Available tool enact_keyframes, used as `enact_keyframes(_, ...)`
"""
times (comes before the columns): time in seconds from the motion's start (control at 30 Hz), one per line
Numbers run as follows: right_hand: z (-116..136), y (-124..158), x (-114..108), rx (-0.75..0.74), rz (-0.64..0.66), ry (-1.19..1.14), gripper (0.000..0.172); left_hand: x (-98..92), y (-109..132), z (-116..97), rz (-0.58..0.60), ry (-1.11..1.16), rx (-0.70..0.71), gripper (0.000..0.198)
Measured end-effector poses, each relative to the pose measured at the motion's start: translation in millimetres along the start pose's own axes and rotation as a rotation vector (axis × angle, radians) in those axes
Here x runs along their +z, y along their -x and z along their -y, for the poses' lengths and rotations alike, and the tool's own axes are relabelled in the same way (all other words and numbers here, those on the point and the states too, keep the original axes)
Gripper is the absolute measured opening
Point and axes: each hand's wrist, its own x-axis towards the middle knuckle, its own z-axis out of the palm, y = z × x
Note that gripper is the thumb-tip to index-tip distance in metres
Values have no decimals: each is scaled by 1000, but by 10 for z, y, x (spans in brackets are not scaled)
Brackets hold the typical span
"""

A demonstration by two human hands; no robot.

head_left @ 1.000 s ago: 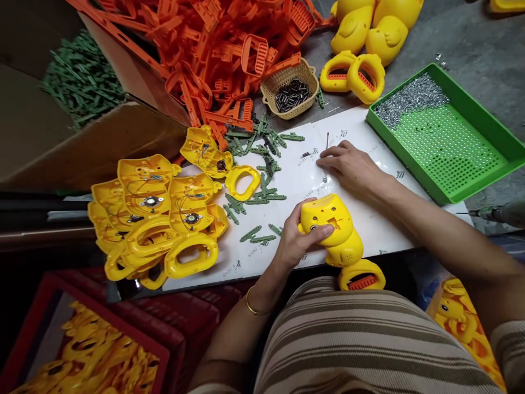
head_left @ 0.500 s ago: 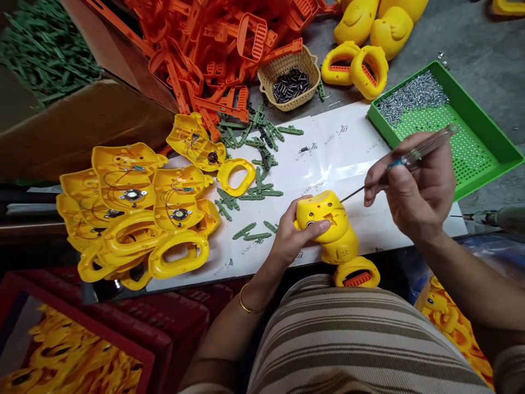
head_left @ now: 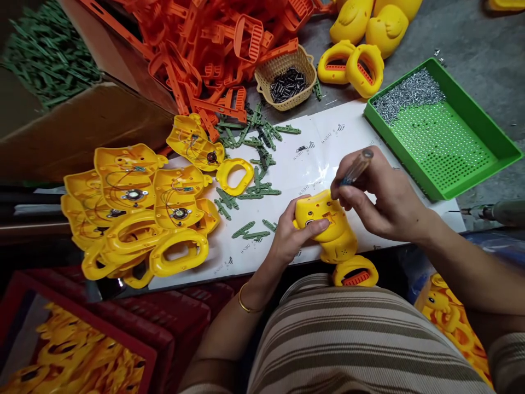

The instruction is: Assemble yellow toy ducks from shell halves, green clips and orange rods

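Observation:
My left hand (head_left: pixel 292 230) is closed round the left side of a yellow plastic duck toy (head_left: pixel 338 241), its thumb lying across the face near a rectangular opening. The toy's ring handle (head_left: pixel 356 272), with an orange ribbed grip inside, points toward my body. In my right hand (head_left: pixel 371 194) is a screwdriver (head_left: pixel 356 167) with a clear handle, gripped between thumb and fingers over the toy's upper right edge. My fingers hide the screwdriver's tip, so I cannot tell whether it touches the toy.
Open yellow shells (head_left: pixel 135 180) with wires and ring parts are piled left. Green plastic pieces (head_left: pixel 256 191) lie scattered on the white sheet (head_left: pixel 221 249). Behind are orange parts (head_left: pixel 205 49) and a small basket (head_left: pixel 295 101) of dark pins. A green tray (head_left: pixel 471 189) of screws stands right.
My right hand has moved left and toward the toy, bringing the screwdriver more upright over its upper right edge. My left hand keeps its hold on the toy.

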Motion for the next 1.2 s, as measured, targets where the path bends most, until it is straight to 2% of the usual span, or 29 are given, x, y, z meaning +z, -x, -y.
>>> enact_keyframes(0.1, -56, 87, 4, -114, -23, 67, 22, -10, -3, 9, -16, 27, -5, 60)
enact_keyframes(0.23, -216, 343, 152, -295, -146, -116, 29, -23, -15, 17, -37, 40, -11, 60)
enact_keyframes(0.3, -223, 433, 240, -338, -276, -200, 30, -23, -16, 18, -25, 40, -4, 60)
enact_keyframes(0.37, -172, 468, 317, -307, -442, -271, 35, -17, -13, 12, -12, 34, 0, 59)
enact_keyframes(0.43, -103, 461, 380, -243, -509, -309, 39, -6, -5, 0, -14, 25, -7, 59)
enact_keyframes(0.6, -78, 433, 499, -261, -357, -349, 38, 20, 14, -22, -39, -2, -16, 65)
enact_keyframes(0.7, -146, 491, 553, -235, -304, -317, 37, 26, 16, -12, -42, 13, -3, 64)
enact_keyframes(0.83, -140, 569, 588, -272, -279, -199, 36, 24, 9, 12, -45, 1, 11, 61)
enact_keyframes(0.9, -82, 546, 577, -173, -328, -212, 35, 20, 8, 23, -47, -21, 19, 61)
enact_keyframes(0.97, -29, 474, 542, 4, -383, -306, 29, 12, 9, 35, -38, -22, 25, 62)
enact_keyframes(1.03, -24, 379, 481, 159, -348, -470, 15, 2, 11, 45, -28, 0, 28, 62)
enact_keyframes(1.1, -96, 290, 404, 237, -330, -588, 6, -7, 14, 48, -21, 25, 21, 63)
enact_keyframes(1.13, -166, 256, 361, 223, -384, -583, 6, -11, 16, 45, -21, 33, 14, 63)
enact_keyframes(1.2, -372, 210, 276, 102, -557, -394, 7, -13, 28, 23, -14, 43, 10, 63)
